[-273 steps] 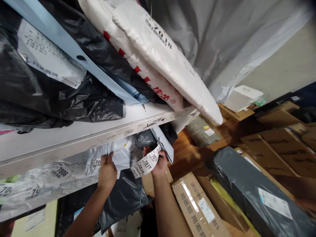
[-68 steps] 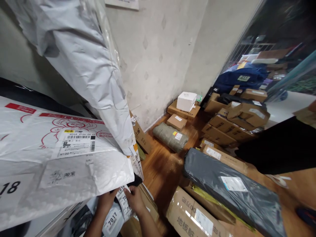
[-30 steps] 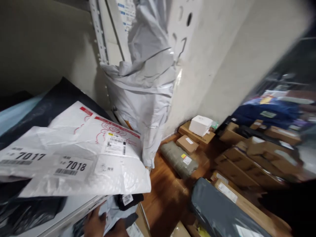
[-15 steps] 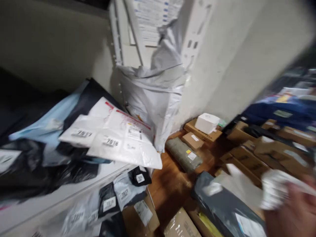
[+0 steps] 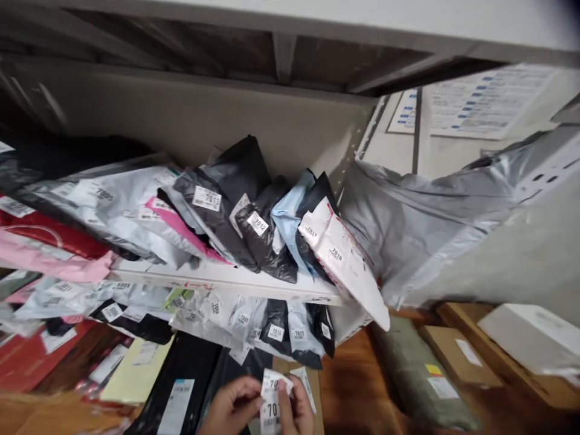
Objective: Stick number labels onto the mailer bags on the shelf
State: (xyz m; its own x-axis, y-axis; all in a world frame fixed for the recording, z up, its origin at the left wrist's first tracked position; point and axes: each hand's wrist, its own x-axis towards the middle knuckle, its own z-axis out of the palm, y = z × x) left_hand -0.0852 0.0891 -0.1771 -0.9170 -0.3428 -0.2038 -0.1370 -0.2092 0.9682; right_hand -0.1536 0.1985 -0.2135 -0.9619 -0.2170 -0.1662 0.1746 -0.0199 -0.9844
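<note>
Pinching a strip of number labels (image 5: pixel 272 399) between left hand (image 5: pixel 233 408) and right hand (image 5: pixel 296 414), low down in front. Sitting just under the lower shelf's hanging parcels (image 5: pixel 272 326).

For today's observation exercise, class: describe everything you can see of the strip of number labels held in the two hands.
The label strip is white paper, seemingly peel-off stickers joined in a row, each printed with black digits starting "70" above a barcode; the rest is blurred. It sits at the bottom edge of the view, below the lower shelf, bent and partly curled. The left hand and right hand pinch it between their fingers. Its lower part runs out of frame.
</note>
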